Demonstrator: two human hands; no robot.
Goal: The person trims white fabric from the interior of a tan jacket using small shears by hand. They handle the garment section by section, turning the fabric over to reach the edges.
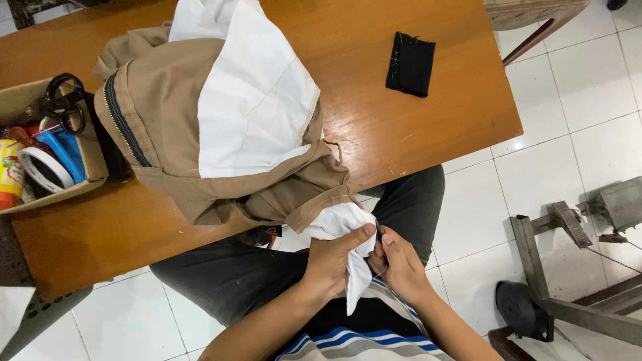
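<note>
Trousers (167,127), khaki with white lining, sprawl over the desk (428,127) edge; a white pocket (338,224) hangs into the lap. Left hand (331,261) pinches it, fingers closed; right hand (401,264) grips alongside. The cloth looks soft, light, floppy, best held near the seam.

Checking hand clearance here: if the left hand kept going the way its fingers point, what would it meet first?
The left hand points right, along the white lining cloth it pinches; it would probably meet the right hand first, almost touching already.
</note>
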